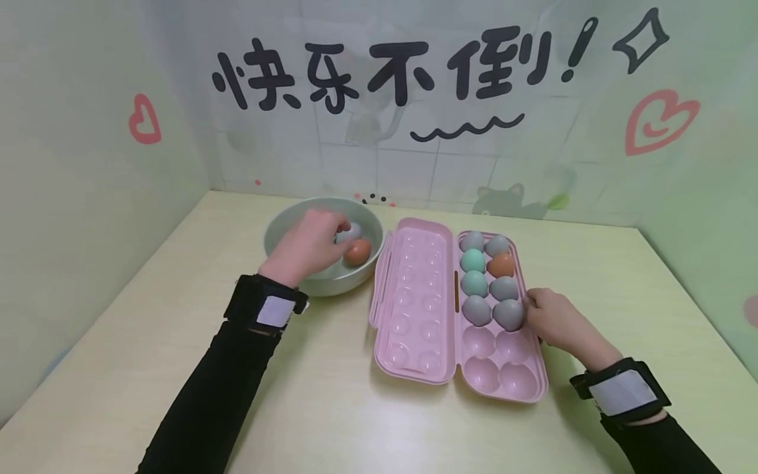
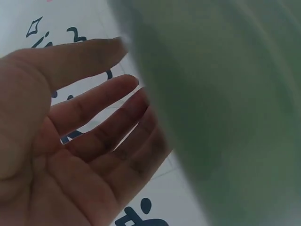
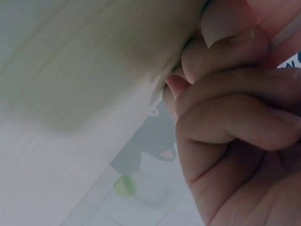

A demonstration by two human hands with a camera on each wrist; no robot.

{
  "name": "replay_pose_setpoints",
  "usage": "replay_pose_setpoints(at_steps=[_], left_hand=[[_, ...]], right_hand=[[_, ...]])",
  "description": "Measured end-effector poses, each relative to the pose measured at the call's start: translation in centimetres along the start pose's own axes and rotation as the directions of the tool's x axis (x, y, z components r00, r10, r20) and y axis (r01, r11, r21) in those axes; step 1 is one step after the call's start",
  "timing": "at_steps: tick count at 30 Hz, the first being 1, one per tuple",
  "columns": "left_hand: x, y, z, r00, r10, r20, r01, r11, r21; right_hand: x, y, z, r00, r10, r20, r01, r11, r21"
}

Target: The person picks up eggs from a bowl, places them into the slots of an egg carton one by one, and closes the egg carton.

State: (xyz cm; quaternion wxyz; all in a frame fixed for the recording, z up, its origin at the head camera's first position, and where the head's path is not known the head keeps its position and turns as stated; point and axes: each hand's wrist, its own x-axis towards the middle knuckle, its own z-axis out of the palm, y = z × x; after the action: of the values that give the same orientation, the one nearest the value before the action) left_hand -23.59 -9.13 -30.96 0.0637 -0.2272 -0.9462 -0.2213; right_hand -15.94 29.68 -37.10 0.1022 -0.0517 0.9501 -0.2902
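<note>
My left hand (image 1: 310,243) reaches over the rim of a pale green bowl (image 1: 331,287), its fingertips beside a brown egg (image 1: 359,252) and a pale grey egg (image 1: 351,232). The left wrist view shows the thumb and fingers (image 2: 89,103) apart and gently bent, with the tips hidden by the bowl's wall. To the right lies an opened pink egg carton (image 1: 474,374). Grey, green and brown eggs (image 1: 501,264) fill its far rows. My right hand (image 1: 553,322) grips the carton's right edge with curled fingers (image 3: 221,120).
The carton's lid (image 1: 420,316) lies flat on the left, close to the bowl. Both stand on a light wooden table (image 1: 320,408). A printed wall (image 1: 403,164) with black characters rises behind the table, with side walls left and right.
</note>
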Motion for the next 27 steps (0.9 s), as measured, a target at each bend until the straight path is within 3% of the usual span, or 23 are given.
replay_pose_setpoints(at_steps=[13, 22, 27], left_hand=[[0.8, -0.4, 2.2, 0.998, -0.022, 0.057, 0.018, 0.997, 0.068], [1.0, -1.0, 3.5, 0.999, 0.018, 0.038, -0.020, 0.998, 0.053], [1.1, -1.1, 3.7, 0.997, 0.042, 0.063, -0.045, 0.998, 0.048]], right_hand=[[-0.2, 0.1, 0.0, 1.000, 0.008, 0.005, -0.008, 1.000, 0.000], [-0.1, -0.2, -0.2, 1.000, 0.008, 0.006, -0.008, 1.000, 0.002], [-0.1, -0.3, -0.3, 1.000, 0.010, 0.007, -0.010, 1.000, 0.004]])
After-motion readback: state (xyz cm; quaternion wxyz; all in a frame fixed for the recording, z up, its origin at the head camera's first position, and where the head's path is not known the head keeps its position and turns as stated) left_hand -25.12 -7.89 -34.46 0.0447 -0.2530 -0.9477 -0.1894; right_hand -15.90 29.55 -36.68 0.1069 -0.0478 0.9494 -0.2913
